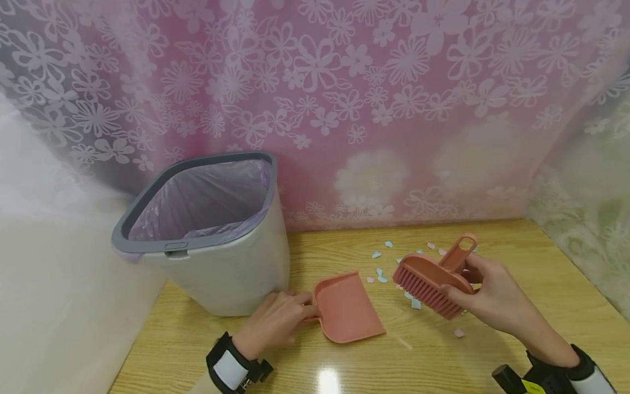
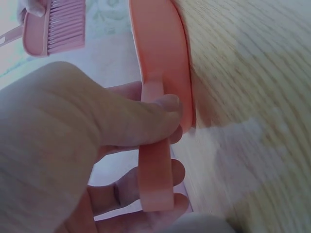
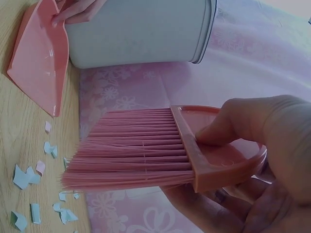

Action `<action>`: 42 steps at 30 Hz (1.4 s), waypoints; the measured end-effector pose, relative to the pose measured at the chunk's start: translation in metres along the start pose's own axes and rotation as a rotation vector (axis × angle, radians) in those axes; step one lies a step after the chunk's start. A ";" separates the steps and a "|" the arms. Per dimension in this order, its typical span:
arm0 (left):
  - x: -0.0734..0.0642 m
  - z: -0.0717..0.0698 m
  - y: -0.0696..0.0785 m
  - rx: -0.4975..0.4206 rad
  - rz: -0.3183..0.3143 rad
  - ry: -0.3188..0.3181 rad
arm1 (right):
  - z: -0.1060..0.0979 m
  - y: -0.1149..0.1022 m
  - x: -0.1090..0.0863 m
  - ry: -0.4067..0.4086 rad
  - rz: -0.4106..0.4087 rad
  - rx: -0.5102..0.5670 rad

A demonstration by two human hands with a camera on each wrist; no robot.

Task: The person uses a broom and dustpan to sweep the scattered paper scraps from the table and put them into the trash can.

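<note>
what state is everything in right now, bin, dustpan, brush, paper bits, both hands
bin: upright, uncovered
bag: lining the bin, folded over its rim
dustpan: held by its handle, no paper visible in it
brush: raised off the table
paper bits: loose, scattered
left hand: gripping the dustpan handle
right hand: gripping the brush

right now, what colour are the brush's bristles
Pink; the bristles show best in the right wrist view.

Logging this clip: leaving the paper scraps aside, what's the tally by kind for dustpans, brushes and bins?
Dustpan: 1
Brush: 1
Bin: 1
Total: 3
</note>
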State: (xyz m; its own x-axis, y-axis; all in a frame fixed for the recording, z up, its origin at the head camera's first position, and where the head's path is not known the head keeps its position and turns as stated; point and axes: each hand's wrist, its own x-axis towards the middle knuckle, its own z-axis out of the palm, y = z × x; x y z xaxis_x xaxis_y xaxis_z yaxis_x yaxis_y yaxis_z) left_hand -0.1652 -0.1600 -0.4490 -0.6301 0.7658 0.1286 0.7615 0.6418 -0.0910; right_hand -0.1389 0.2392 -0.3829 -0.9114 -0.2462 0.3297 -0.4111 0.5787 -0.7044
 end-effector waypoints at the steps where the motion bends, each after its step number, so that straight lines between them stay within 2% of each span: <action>1: 0.000 0.000 0.000 -0.003 -0.005 -0.007 | 0.000 0.000 0.000 -0.002 0.006 0.004; 5: 0.000 -0.001 0.001 -0.009 -0.017 -0.026 | 0.000 0.000 0.001 -0.004 0.032 0.023; 10: 0.001 -0.001 0.002 -0.007 -0.015 -0.027 | 0.002 0.002 0.004 0.068 0.032 -0.018; 18: 0.000 0.000 0.003 0.025 0.001 0.016 | -0.003 0.006 0.014 0.178 0.063 -0.094; 24: -0.001 0.001 0.004 0.032 -0.011 0.004 | 0.001 0.007 0.026 0.232 0.050 -0.157; 30: -0.002 0.000 0.004 0.039 -0.014 0.005 | 0.010 0.019 0.044 0.286 0.019 -0.216; 37: -0.002 0.000 0.004 0.036 0.001 0.040 | 0.022 0.037 0.061 0.292 0.039 -0.254; 42: -0.001 -0.002 0.003 0.035 -0.002 0.036 | 0.030 0.050 0.067 0.290 0.054 -0.287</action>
State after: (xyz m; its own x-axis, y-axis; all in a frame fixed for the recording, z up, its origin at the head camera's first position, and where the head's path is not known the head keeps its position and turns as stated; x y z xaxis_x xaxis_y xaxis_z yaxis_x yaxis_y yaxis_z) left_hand -0.1618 -0.1591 -0.4478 -0.6249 0.7632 0.1642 0.7544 0.6445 -0.1248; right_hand -0.2211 0.2288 -0.4149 -0.8721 -0.0036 0.4893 -0.3036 0.7882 -0.5353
